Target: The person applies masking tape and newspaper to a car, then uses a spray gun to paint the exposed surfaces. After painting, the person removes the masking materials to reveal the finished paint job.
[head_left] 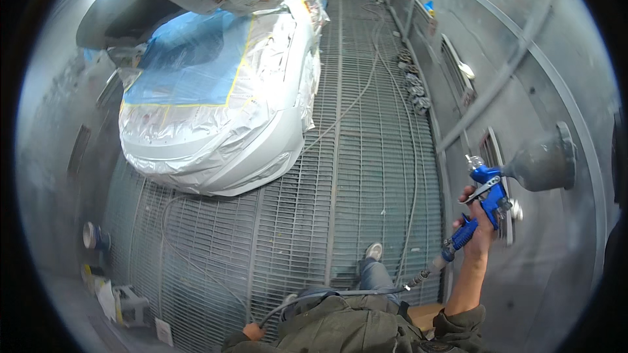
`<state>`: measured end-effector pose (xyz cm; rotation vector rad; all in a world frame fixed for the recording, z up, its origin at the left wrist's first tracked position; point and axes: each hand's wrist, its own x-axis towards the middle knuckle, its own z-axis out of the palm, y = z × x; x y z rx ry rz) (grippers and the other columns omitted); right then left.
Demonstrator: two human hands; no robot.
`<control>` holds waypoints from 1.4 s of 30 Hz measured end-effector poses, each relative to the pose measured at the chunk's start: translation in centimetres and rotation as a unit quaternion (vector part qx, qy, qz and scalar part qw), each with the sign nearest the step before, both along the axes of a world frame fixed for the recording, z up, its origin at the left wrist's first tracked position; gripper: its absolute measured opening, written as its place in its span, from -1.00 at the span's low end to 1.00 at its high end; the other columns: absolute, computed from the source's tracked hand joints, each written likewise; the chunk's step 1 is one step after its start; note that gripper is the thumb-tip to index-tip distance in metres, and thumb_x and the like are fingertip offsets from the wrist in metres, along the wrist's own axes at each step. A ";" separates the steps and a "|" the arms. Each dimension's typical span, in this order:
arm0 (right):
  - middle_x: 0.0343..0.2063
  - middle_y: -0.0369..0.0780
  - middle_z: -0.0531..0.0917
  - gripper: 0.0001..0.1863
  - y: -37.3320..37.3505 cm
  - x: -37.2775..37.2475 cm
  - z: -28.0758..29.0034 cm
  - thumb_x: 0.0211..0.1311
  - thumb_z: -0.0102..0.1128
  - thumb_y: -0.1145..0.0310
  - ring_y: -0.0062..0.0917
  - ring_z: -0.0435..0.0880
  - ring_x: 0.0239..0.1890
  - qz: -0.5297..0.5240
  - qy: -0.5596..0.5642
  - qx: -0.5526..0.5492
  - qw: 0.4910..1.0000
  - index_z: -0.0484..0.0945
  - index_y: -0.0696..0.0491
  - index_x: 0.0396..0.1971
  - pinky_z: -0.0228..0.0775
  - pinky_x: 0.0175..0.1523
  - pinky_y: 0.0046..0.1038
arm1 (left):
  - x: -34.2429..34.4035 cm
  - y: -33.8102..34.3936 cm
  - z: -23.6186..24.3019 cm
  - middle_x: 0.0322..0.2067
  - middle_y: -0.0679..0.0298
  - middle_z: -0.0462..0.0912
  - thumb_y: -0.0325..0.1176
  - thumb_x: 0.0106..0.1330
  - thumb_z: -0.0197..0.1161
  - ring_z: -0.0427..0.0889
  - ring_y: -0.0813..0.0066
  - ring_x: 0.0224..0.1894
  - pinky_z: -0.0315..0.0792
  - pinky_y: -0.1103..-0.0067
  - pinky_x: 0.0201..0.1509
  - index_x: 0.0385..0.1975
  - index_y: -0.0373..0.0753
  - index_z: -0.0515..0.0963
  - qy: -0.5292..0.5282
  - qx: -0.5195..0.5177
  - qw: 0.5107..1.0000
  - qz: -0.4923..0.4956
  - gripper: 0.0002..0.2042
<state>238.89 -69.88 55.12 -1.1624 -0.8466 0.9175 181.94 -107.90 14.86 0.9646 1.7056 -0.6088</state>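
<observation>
Right hand at 4 o'clock, fingers wrapped around grip of blue gravity-feed spray gun; grey cup juts toward 3 o'clock. Air hose runs from gun's base to left hand, 7 o'clock, fingers curled around it, partly hidden. Masked car at 10 o'clock, well apart, on grated floor.

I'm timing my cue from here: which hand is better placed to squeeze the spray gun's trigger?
Probably the right hand: it grips the blue gravity-feed spray gun, fingers near the trigger. The left hand is low down, holding the hose.
</observation>
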 end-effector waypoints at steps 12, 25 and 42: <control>-0.12 -0.18 0.65 -0.69 30.0 2.8 -1.2 0.34 0.20 0.32 -0.47 0.66 -0.08 0.365 -0.060 -0.083 0.926 0.55 0.18 -0.03 0.66 -0.41 -0.42 | 33.1 13.4 5.2 -0.51 0.03 0.66 0.15 0.30 0.20 0.66 0.05 -0.39 0.47 0.19 -0.31 -0.41 -0.34 0.67 -0.014 0.018 0.966 0.256 -0.46; -0.28 -0.30 0.60 -0.28 56.9 -10.9 -7.8 0.31 0.22 0.40 -0.66 0.55 -0.45 0.406 -0.235 -0.040 0.882 0.18 -0.05 0.44 0.55 -0.44 -0.53 | 41.7 37.1 5.2 -0.54 0.01 0.65 0.11 0.31 0.20 0.66 0.03 -0.40 0.47 0.21 -0.30 -0.42 -0.35 0.67 -0.070 -0.020 0.908 0.413 -0.49; -0.44 -0.12 0.65 -0.55 81.1 -23.5 -12.4 0.21 0.26 0.26 -0.46 0.62 -0.39 0.659 -0.254 -0.100 0.701 0.52 0.16 0.06 0.48 -0.17 -0.37 | 49.0 61.1 9.6 -0.58 0.00 0.64 0.06 0.32 0.20 0.66 0.01 -0.41 0.47 0.23 -0.28 -0.44 -0.35 0.68 0.010 0.033 0.811 0.584 -0.52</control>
